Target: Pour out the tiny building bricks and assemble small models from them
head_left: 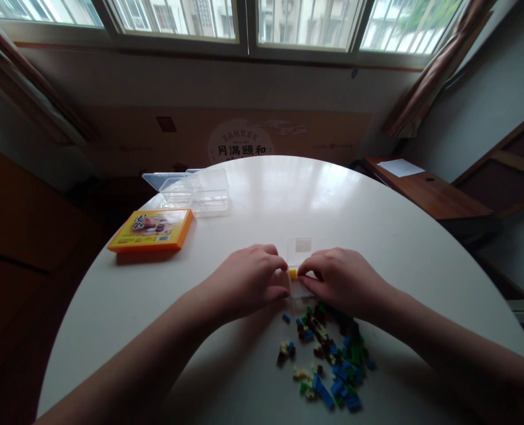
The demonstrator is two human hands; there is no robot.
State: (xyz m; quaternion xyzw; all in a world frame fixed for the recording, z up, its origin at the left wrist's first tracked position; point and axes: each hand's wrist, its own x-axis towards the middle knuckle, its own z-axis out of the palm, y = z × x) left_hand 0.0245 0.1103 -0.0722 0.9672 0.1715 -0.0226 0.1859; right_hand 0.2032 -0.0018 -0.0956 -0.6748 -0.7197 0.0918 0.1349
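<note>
A small clear plastic box [298, 289] lies with its lid [304, 257] folded back on the white round table. At its left side is my left hand [255, 274], thumb and forefinger curved around the near and far corners of that edge. My right hand [339, 273] reaches over from the right, its thumb and fingertips closed on a small yellow building brick [293, 274] at the box. Just in front of the box lies a loose heap of small building bricks [339, 366] in blue, green, brown and cream, partly shaded by my right forearm.
An orange-yellow box [153, 230] with a printed cover sits on the left of the table [297, 192]. Behind it stands an open clear plastic case [200, 192]. A wooden desk [434, 189] holding a paper sheet [400, 167] is beyond the table's right edge.
</note>
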